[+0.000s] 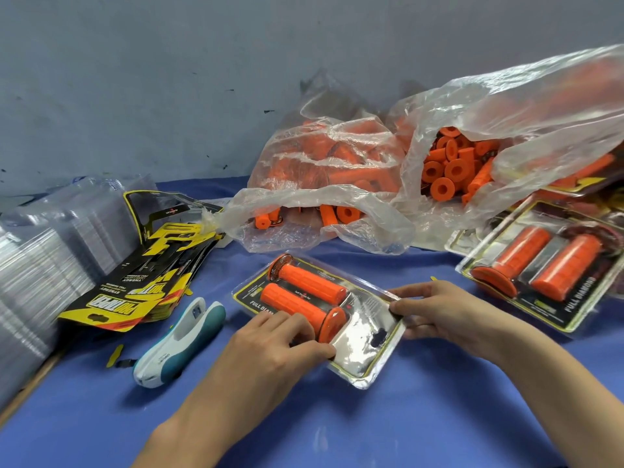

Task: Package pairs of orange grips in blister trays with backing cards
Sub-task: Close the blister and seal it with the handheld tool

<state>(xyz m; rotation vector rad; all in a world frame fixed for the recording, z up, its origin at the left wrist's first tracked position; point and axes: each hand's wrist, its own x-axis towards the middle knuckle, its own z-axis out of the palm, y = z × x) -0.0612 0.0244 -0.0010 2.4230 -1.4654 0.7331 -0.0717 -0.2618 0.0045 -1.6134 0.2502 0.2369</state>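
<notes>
Two orange grips (304, 300) sit side by side in the blister tray (363, 336) at centre near, with the black-and-yellow backing card (251, 295) showing under them. Pack looks assembled but probably not yet closed or stapled, judging by both hands on its edges.

Left hand (270, 346) lies on the near-left edge of the tray, fingers (304, 332) curled down, thumb pinching the rim beside the nearer grip's flange. Right hand (449, 312) pinches the right edge, fingers narrow, clamped on the plastic.

Done so far: one finished pack (540, 268) in plain view at right, two grips in it, lying on what looks like more packs under the bag edge; count of those I can't tell.

Left to do, my read: a lot.
- 2 clear plastic bags (337, 163) of loose orange grips at far centre and far right, both well filled; too many to count.
- 1 fanned pile of backing cards (135, 282) at left, dozens by the look.
- Stacked empty blister trays (50, 251) at far left, at least two stacks, count not readable.
- 1 white-and-teal stapler (179, 342) on the blue counter (371, 427), just left of the left hand, untouched.

Likely next step is stapling this pack shut, then moving it to the right pile.
</notes>
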